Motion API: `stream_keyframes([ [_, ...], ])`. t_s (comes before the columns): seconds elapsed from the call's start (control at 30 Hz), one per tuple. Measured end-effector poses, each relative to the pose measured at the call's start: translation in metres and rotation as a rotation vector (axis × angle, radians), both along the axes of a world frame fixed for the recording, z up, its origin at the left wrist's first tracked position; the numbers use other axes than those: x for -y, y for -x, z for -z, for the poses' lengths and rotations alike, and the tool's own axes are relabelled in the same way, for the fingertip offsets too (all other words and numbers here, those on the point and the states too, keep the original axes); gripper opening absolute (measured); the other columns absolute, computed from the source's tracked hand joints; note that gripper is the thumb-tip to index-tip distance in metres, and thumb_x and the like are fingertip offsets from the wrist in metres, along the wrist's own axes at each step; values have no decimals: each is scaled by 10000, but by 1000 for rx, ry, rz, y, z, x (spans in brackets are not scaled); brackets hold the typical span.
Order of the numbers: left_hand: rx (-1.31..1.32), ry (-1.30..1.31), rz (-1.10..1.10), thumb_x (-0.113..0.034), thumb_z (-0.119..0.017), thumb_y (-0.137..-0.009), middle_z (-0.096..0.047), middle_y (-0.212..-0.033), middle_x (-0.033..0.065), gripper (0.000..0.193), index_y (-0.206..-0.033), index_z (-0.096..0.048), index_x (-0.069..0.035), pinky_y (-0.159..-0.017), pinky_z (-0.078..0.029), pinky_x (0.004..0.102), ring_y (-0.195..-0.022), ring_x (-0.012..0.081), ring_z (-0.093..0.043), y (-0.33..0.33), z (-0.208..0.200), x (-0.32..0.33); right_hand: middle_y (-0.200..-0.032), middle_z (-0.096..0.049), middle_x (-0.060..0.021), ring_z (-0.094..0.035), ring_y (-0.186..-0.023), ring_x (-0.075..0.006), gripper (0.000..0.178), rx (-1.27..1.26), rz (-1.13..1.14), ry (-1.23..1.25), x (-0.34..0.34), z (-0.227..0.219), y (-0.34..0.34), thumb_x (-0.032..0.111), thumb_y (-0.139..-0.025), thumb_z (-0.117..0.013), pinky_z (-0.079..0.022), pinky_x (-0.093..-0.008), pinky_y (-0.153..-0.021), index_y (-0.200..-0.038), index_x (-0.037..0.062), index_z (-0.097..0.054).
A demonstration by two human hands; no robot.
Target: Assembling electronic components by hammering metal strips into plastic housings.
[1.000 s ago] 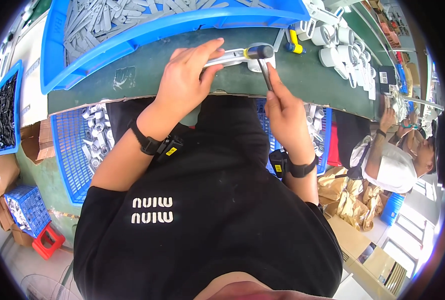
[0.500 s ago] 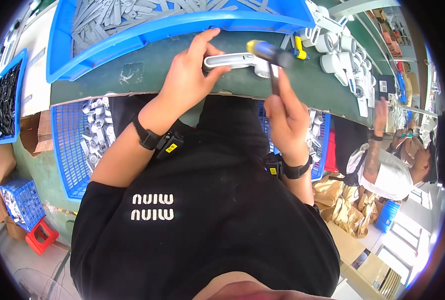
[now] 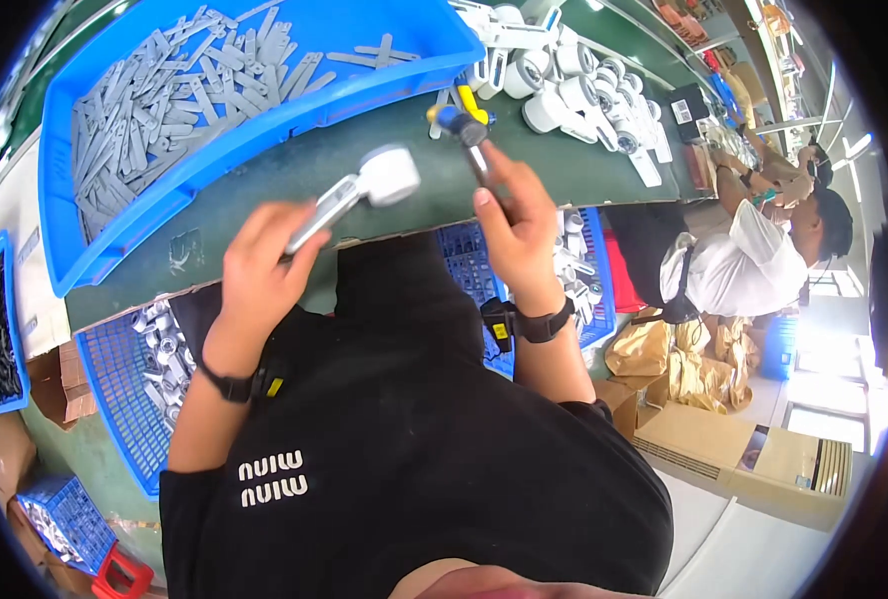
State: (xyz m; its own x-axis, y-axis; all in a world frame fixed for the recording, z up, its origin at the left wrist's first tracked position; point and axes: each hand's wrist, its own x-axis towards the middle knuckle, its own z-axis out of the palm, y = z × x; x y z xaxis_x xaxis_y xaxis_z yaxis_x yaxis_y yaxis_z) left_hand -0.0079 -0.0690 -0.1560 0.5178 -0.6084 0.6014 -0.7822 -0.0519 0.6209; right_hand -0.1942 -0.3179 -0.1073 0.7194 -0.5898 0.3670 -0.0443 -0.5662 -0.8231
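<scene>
The white part [image 3: 364, 186] is in front of the tray [image 3: 364, 97], its round head [image 3: 390, 177] beyond the left hand [image 3: 267, 262], which pinches the handle [image 3: 331, 206]. Near the tray's right corner, the right hand [image 3: 522, 228] grips a hammer [image 3: 467, 128].

Bright; windows [image 3: 827, 381] well right of the right fingers [image 3: 512, 174] blow out white. Hammer head [image 3: 464, 126] just above them is motion-blurred. Fisheye bends outer edges, corners black.

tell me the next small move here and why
Perhaps steady the white round-headed part on the green tabletop before any tap: the left hand grips only its slim handle, and the dark yellow-tipped hammer in the right hand is apart from it.
</scene>
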Motion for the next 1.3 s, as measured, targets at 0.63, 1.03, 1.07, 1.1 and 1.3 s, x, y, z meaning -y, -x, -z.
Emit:
stream_keyframes([
  [0.63, -309, -921, -1198, -347, -817, -926, -799, -1023, 250, 406, -1080, -804, 28, -889, -599, 518, -984, 438, -773, 24, 249, -477, -1345, -704, -245, -714, -1170, -396, 672, -209, 454, 582, 129, 42, 0, 218, -909, -880, -571, -418, -989, -1477, -45, -635],
  [1.03, -715, -857, -1170, -211, -794, -823, -779, -974, 253, 306, -1045, -723, -12, -869, -591, 549, -972, 479, -750, 102, 334, -454, -1283, -718, -141, -738, -1057, -235, 548, -236, -93, 195, -42, 2, -47, 183, -851, -920, -601, -334, -837, -1339, 12, -738],
  [1.07, -682, -885, -1138, -239, -778, -837, -774, -959, 263, 313, -1044, -718, -12, -868, -590, 553, -962, 485, -749, 94, 335, -451, -1288, -713, -150, -741, -1059, -255, 565, -262, -117, 179, -57, 2, -59, 209, -853, -920, -602, -351, -849, -1346, 7, -731],
  [1.1, -685, -907, -1128, -242, -804, -842, -780, -993, 244, 322, -1062, -718, -23, -888, -591, 540, -990, 463, -753, 87, 333, -441, -1298, -706, -158, -739, -1076, -281, 591, -236, -147, 253, -67, 3, -69, 218, -855, -919, -601, -372, -868, -1367, 5, -717],
  [1.3, -477, -1517, -937, -413, -862, -860, -796, -1069, 199, 479, -1153, -745, -52, -886, -593, 557, -1029, 444, -758, 71, 358, -517, -1396, -670, -199, -685, -1237, -385, 678, -143, -294, 523, -65, -3, -100, 228, -858, -918, -571, -450, -1004, -1450, 18, -665],
])
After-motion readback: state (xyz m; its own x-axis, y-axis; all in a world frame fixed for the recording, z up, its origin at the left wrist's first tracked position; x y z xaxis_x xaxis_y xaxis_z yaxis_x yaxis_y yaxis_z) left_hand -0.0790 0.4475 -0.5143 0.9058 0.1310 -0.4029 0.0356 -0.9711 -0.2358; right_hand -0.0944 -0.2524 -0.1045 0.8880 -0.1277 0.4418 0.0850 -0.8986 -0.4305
